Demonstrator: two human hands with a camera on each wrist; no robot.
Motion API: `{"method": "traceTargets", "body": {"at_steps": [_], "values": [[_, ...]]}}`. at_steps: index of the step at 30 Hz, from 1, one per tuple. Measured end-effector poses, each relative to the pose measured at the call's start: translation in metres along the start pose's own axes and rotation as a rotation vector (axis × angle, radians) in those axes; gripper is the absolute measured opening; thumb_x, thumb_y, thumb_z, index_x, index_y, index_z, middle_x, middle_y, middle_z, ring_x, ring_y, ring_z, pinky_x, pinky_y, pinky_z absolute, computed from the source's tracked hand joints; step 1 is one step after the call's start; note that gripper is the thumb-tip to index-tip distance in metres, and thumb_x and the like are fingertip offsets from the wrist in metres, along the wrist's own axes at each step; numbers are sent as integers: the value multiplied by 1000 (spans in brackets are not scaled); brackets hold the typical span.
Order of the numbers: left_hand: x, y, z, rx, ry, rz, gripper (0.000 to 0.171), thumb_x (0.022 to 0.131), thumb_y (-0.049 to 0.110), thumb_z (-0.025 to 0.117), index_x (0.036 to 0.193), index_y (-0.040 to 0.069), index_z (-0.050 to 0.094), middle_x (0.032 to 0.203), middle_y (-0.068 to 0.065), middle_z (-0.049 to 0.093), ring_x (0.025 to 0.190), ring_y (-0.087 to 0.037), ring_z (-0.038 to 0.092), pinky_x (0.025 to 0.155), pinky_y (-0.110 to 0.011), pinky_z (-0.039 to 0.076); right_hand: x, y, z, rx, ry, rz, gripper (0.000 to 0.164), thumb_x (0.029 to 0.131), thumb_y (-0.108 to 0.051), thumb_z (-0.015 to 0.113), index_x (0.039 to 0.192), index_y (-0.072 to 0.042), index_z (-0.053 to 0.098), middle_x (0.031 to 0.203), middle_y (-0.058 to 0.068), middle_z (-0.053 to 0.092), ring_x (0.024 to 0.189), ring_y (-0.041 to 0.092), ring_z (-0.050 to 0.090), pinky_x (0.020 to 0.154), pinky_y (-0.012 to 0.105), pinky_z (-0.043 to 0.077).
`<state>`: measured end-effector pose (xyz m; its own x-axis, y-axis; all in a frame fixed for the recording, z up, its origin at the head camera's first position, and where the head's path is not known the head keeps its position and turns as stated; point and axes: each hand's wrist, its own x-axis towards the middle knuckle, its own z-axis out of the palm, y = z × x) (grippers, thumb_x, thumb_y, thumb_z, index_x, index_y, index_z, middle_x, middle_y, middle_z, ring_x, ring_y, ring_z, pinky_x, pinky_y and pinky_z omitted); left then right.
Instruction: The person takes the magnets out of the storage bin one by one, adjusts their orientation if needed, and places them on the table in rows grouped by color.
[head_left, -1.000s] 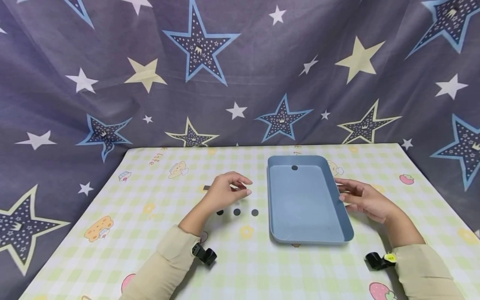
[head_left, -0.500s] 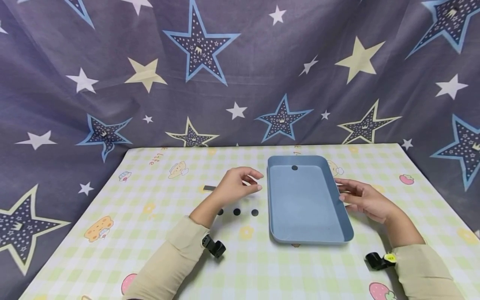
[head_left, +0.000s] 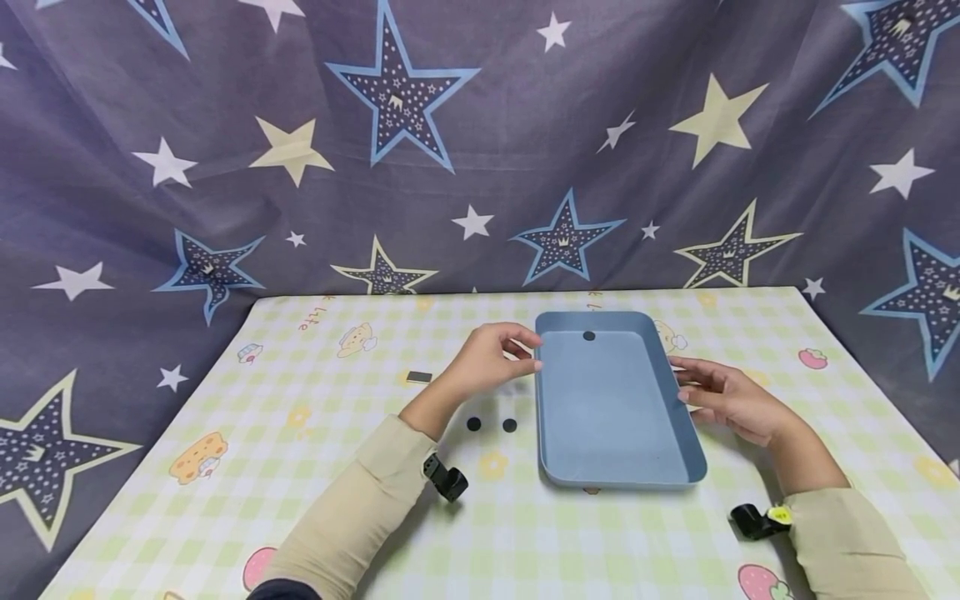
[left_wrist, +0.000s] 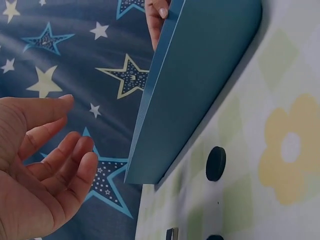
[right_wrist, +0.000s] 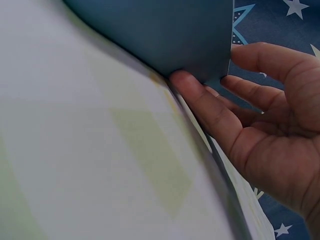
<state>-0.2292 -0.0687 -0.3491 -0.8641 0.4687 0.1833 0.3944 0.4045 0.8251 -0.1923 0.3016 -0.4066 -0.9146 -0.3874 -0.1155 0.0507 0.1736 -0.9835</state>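
A blue rectangular tray (head_left: 615, 408) lies on the table, with a small black disc (head_left: 588, 336) inside near its far end. My left hand (head_left: 495, 358) is at the tray's left rim in the head view, fingers loosely bent and holding nothing. The left wrist view shows a gap between that hand (left_wrist: 45, 165) and the tray wall (left_wrist: 195, 85). On the opposite side, my right hand (head_left: 731, 400) touches the outer wall, its fingertips (right_wrist: 185, 82) low against it. Two black discs, one nearer the tray (head_left: 510, 425) and one beside it (head_left: 474, 424), lie left of the tray.
A small dark rectangular piece (head_left: 418, 377) lies left of my left hand. The checked tablecloth (head_left: 247, 517) has printed cartoon figures. Behind the table hangs a dark curtain (head_left: 480, 183) with stars. Each wrist wears a black camera, such as the left one (head_left: 446, 479).
My left hand has moved right and slightly away, up to the tray's left rim. The rectangular piece is now uncovered, while a third disc has gone behind the left wrist. The right hand stays put.
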Motion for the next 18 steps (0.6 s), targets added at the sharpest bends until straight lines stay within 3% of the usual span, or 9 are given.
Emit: {"method": "traceTargets", "body": {"at_steps": [8, 18], "values": [[10, 5, 4, -12, -11, -18, 28, 84, 8, 77, 111, 5, 71, 114, -7, 68, 90, -15, 67, 67, -26, 55, 2, 1, 0, -9, -12, -14, 65, 99, -7, 56, 151, 9, 20, 138, 25, 41, 107, 10, 60, 83, 34, 56], [30, 9, 14, -43, -6, -30, 29, 83, 7, 78, 111, 4, 71, 113, -7, 69, 87, -15, 66, 69, -25, 55, 1, 1, 0, -4, -10, -12, 65, 99, -6, 56, 150, 9, 20, 135, 19, 46, 106, 11, 61, 82, 33, 56]]}}
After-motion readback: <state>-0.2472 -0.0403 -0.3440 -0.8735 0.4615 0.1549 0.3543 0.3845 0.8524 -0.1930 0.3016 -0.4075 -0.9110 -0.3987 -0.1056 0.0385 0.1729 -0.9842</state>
